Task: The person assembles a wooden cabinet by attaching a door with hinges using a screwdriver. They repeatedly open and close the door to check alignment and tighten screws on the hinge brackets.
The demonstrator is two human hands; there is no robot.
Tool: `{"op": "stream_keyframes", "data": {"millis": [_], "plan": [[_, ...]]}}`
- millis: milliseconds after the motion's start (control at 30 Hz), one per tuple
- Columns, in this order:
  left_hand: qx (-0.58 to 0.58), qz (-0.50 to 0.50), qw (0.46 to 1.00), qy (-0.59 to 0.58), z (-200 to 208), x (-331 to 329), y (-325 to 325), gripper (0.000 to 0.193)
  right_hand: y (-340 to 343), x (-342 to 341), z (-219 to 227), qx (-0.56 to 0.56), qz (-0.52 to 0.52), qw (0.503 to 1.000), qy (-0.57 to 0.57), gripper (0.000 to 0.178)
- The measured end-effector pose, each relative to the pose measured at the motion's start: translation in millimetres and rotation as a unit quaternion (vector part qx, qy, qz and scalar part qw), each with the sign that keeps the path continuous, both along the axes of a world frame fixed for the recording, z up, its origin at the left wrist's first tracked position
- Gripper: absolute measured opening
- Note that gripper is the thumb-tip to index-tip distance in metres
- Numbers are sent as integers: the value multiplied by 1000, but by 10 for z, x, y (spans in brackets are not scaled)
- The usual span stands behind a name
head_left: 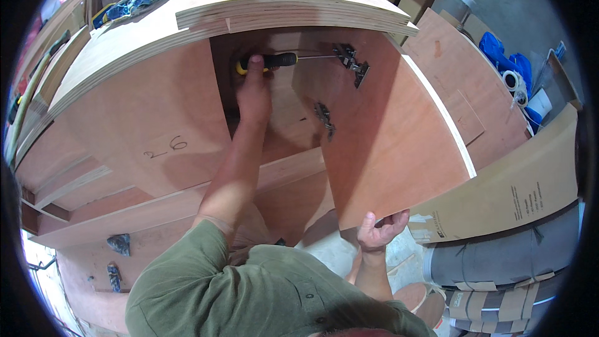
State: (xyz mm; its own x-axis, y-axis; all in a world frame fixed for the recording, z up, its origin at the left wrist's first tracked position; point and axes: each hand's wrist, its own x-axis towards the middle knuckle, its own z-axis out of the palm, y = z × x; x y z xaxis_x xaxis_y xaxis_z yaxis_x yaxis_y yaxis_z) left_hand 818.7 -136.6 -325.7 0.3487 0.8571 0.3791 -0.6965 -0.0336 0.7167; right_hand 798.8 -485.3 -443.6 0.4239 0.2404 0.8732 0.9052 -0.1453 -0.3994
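Observation:
My left hand [253, 97] reaches into the cabinet opening, its fingers closed round the yellow-and-black handle of a screwdriver [281, 60]. The thin shaft runs rightward, and its tip meets the upper metal hinge [350, 62] between cabinet and door. Standing open to the right is a reddish plywood door [393, 131] with a pale edge. A lower hinge [324, 120] also shows on its inner side. My right hand [383, 231] grips the door's near lower edge, thumb in front; the other fingers are partly hidden.
A layered plywood top [293, 12] overhangs the opening. Left of it is a cabinet front panel [150, 106] with a handwritten mark. Cardboard [505, 187] and grey rolls [499, 249] lie at right, with blue plastic [505, 56] behind. Small dark bags [118, 244] rest at lower left.

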Motion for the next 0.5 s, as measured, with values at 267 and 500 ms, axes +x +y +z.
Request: {"op": "stream_keyframes", "data": {"millis": [267, 500], "plan": [[44, -176, 967, -180, -133, -46, 59, 26, 21, -35, 12, -1, 18, 1000, -14, 86], [97, -137, 974, -151, -228, -143, -34, 34, 43, -63, -25, -11, 15, 1000, -24, 87]]}}
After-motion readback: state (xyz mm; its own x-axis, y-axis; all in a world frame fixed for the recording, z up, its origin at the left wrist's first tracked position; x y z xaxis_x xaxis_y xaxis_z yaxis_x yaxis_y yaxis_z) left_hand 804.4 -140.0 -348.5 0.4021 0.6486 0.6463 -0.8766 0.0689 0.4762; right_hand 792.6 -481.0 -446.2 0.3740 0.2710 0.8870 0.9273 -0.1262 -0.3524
